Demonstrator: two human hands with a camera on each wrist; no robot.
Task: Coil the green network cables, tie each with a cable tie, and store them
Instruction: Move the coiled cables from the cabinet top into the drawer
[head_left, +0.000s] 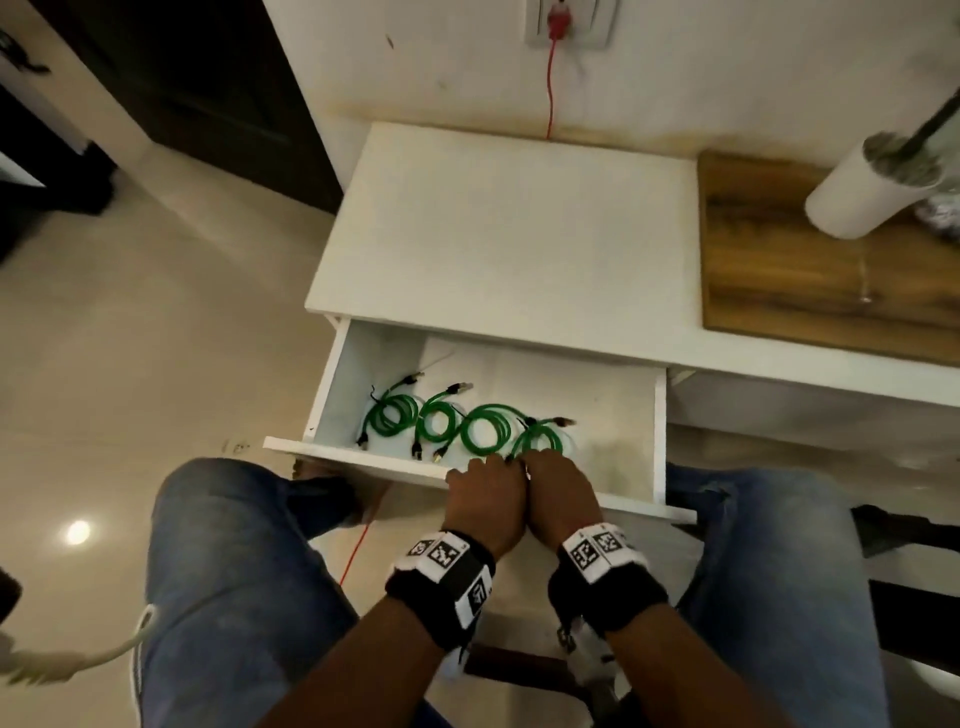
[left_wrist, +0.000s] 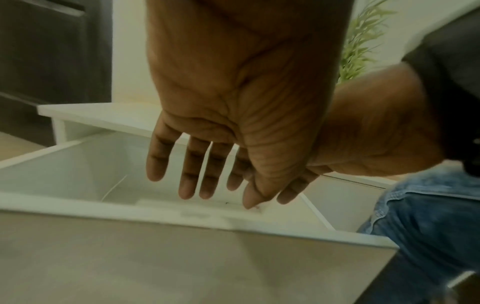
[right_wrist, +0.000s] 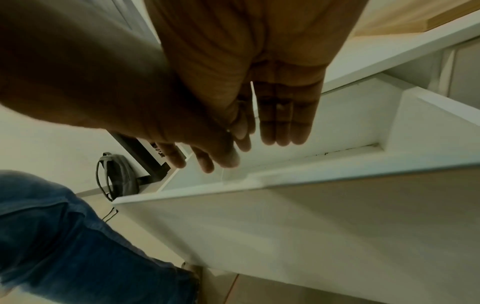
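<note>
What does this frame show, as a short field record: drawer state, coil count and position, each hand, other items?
drawer: pulled open, white
green cable coils: four in a row along the drawer's front, leftmost to rightmost
ties: thin dark strands at some coils; fastening unclear
left hand: over the drawer front, fingers straight, holding nothing
right hand: beside the left hand at the rightmost coil, fingers straight
cabinet top: white
other: red cable plugged into wall socket; wooden board
</note>
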